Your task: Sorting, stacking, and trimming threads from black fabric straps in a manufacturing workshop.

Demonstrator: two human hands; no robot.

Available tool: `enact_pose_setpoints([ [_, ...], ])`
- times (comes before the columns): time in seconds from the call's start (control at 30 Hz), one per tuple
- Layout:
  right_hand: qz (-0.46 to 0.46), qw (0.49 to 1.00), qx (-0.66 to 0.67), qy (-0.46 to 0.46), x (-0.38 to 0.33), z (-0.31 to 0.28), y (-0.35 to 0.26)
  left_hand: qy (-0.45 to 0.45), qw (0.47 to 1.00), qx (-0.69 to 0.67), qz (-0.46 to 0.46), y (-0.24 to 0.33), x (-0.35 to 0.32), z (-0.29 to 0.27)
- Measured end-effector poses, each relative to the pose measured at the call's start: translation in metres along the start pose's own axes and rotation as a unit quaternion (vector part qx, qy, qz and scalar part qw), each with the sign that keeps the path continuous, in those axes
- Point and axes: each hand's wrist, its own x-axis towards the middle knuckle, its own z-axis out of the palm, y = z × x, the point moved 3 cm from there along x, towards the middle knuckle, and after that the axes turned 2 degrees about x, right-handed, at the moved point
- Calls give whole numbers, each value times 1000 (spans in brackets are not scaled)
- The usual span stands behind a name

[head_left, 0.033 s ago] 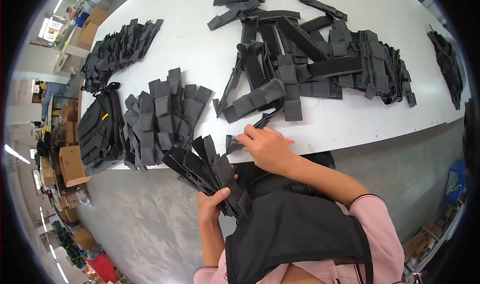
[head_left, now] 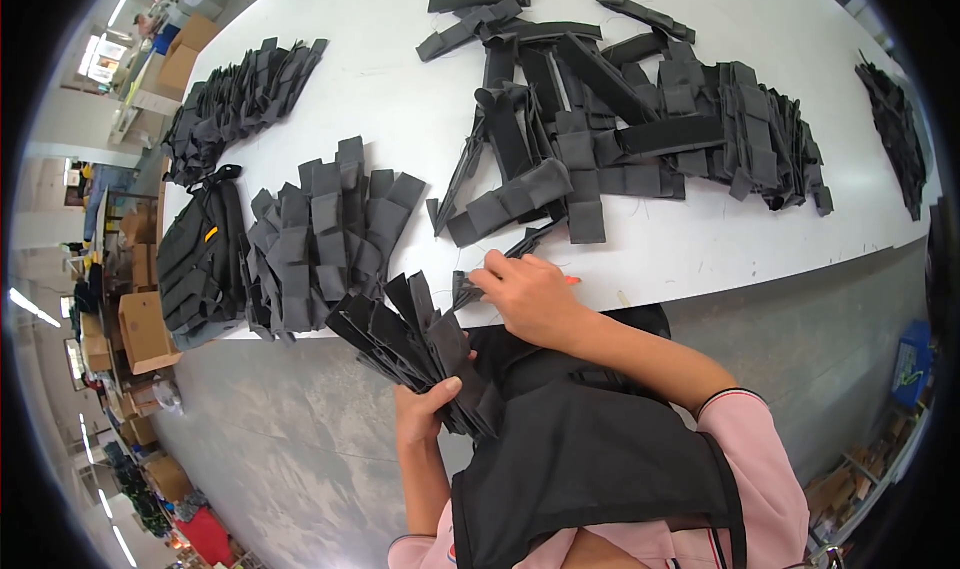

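My left hand [head_left: 424, 411] is closed round a fanned bundle of dark grey fabric strips [head_left: 445, 354], held off the table's front edge with the thumb on top. My right hand [head_left: 535, 297] pinches a single dark fabric strip [head_left: 531, 240] lying on the tabletop, just right of the bundle. A small orange piece [head_left: 572, 281] pokes out beside that hand; most of it is hidden, so its kind does not show. Beyond the right hand lies a loose heap of similar strips [head_left: 575, 149], some with folded, stitched square sections.
Neater strip piles lie at the middle left [head_left: 325, 229], the far left [head_left: 245, 99] and the right [head_left: 760, 134] of the white table [head_left: 380, 79]. A black backpack [head_left: 200, 259] sits at the left edge. Dark fabric [head_left: 893, 134] lies far right. Cardboard boxes [head_left: 150, 331] stand beyond.
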Motion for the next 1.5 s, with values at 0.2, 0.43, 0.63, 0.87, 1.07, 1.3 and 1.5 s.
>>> enact_pose_setpoints([
  [0.2,-17,999,-12,-35,6,20,1,-4,1000,6,1,3,-4,3],
  [0.43,199,965,163,41,-27,-13,35,-12,993,-17,115,27,-8,-17],
  [0.63,210,973,18,-98,-31,26,60,-19,989,-20,148,52,33,6],
  [0.87,69,980,183,41,43,-90,63,-18,985,-67,157,65,57,21],
  [1.07,-219,917,151,297,153,-267,-11,-79,969,-120,202,106,70,61],
  [1.3,-125,977,152,-81,89,-177,11,-108,991,-10,72,77,85,59],
  [1.5,-23,953,227,-197,3,-47,14,-124,988,-56,-67,-33,83,39],
])
